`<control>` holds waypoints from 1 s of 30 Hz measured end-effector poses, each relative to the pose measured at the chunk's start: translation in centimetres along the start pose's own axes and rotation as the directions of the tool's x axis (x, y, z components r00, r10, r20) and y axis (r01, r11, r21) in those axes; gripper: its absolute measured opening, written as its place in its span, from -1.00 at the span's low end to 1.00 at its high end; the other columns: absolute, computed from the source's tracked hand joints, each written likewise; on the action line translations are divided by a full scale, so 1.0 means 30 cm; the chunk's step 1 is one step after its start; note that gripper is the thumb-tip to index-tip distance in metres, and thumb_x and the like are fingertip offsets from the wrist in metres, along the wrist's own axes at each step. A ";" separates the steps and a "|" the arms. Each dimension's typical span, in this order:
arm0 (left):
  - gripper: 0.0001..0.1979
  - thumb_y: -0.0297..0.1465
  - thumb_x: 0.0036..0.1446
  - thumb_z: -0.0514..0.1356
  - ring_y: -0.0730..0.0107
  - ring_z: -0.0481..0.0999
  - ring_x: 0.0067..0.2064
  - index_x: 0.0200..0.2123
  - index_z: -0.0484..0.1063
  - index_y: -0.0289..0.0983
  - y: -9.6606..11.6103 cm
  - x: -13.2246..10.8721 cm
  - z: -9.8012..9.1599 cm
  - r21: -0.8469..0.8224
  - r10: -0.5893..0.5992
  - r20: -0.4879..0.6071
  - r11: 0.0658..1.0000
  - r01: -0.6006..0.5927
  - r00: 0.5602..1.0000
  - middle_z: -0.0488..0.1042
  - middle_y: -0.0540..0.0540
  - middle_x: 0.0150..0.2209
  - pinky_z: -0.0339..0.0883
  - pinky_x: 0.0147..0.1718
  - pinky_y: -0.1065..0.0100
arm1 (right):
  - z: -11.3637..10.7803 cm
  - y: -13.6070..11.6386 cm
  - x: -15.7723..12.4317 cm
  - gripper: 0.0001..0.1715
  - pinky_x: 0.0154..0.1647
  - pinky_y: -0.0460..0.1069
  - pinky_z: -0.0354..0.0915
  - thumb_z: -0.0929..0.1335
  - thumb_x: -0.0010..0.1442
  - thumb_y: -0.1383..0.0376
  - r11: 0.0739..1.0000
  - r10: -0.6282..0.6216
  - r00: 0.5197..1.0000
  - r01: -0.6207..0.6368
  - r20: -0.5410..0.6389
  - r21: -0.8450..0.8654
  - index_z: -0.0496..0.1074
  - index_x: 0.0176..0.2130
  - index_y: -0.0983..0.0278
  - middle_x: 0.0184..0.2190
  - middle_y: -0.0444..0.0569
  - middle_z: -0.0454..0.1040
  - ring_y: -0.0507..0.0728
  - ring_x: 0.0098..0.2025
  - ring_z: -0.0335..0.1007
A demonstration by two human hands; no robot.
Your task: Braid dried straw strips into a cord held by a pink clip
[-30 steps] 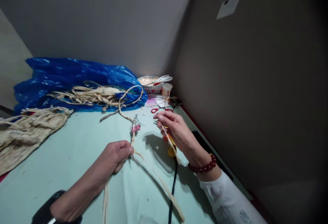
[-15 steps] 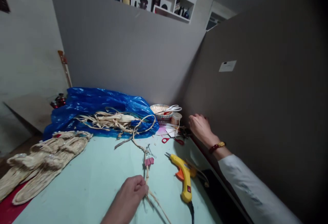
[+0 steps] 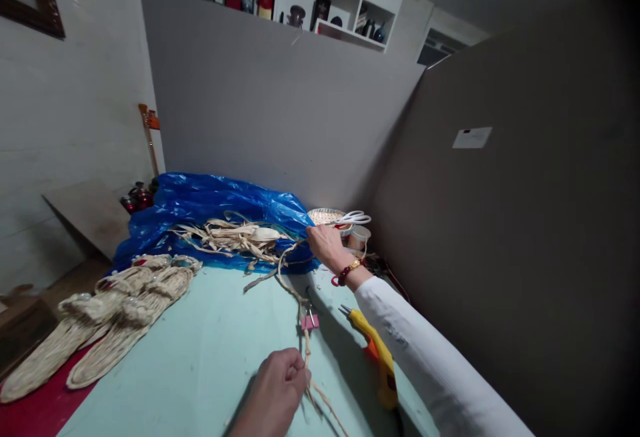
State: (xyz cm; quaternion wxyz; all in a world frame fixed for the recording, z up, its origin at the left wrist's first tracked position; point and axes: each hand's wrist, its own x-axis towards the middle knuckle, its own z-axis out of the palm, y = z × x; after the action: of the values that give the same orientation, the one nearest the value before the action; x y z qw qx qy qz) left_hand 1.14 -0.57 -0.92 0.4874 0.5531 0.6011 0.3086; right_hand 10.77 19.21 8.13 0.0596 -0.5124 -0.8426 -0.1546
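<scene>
My left hand (image 3: pixel 277 390) is closed, pinching a braided straw cord (image 3: pixel 306 347) low on the pale green table (image 3: pixel 190 363). A pink binder clip (image 3: pixel 309 321) is clamped on the cord just above that hand. My right hand (image 3: pixel 325 245) is stretched far forward. Its fingers curl at the edge of the blue plastic bag (image 3: pixel 210 203), by the pile of dry husk strips (image 3: pixel 235 235) and the cord's far loop. What those fingers grip is hidden.
A yellow glue gun (image 3: pixel 376 353) lies right of the cord. Two woven straw sandals (image 3: pixel 110 320) lie at the left. At the back right stand a small basket (image 3: pixel 325 215), white scissors (image 3: pixel 356 217) and a cup (image 3: pixel 359 237). Grey partitions close off the back and right.
My right hand has let go near the cord, reached to the back right corner, then swung left to the husk pile. The camera tilted up. My left hand kept its pinch.
</scene>
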 end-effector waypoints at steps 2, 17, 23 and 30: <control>-0.81 -0.28 -0.04 0.03 0.46 0.08 -0.51 -0.59 0.09 -0.19 0.001 0.000 -0.001 -0.001 0.001 0.008 1.000 -0.001 1.000 0.06 0.12 -0.61 -0.07 -0.51 0.38 | -0.007 0.027 0.013 -0.80 -0.38 -0.03 0.18 0.21 0.27 0.38 1.000 -0.004 1.000 0.004 -0.029 -0.005 0.41 -0.25 0.37 -0.31 0.19 0.50 0.19 -0.30 0.44; -0.79 -0.25 0.00 0.03 0.47 0.07 -0.52 -0.58 0.11 -0.19 -0.018 0.002 0.005 -0.013 0.033 0.000 0.999 -0.033 0.999 0.06 0.13 -0.61 -0.08 -0.52 0.40 | -0.149 0.268 0.029 -0.75 -0.32 -0.04 0.12 0.21 0.23 0.34 0.954 0.205 0.895 -0.092 -0.397 0.286 0.31 -0.08 0.32 -0.32 0.05 0.52 0.12 -0.34 0.37; -0.79 -0.27 0.00 0.03 0.47 0.05 -0.52 -0.58 0.08 -0.18 -0.023 0.005 0.004 -0.009 0.032 0.002 0.999 -0.032 0.999 0.02 0.15 -0.61 -0.09 -0.53 0.40 | -0.158 0.273 0.000 -0.69 -0.22 -0.01 0.14 0.16 0.27 0.43 0.999 0.003 0.877 0.014 -0.480 0.033 0.41 -0.11 0.28 -0.06 0.11 0.43 0.14 -0.17 0.34; -0.80 -0.27 -0.03 0.04 0.48 0.06 -0.54 -0.60 0.09 -0.19 -0.046 0.020 0.016 0.000 0.016 -0.019 1.000 -0.016 1.000 0.04 0.14 -0.64 -0.10 -0.53 0.40 | -0.155 0.293 0.016 -0.64 -0.10 0.04 0.14 0.11 0.30 0.44 1.000 0.022 0.873 -0.019 -0.488 0.010 0.38 -0.06 0.28 0.15 0.14 0.27 0.20 0.02 0.26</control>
State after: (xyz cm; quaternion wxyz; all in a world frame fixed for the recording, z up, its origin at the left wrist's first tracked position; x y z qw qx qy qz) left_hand 1.13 -0.35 -2.49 0.4794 0.5547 0.6013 0.3178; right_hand 18.03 21.90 14.41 0.2729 -0.4657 -0.7953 -0.2760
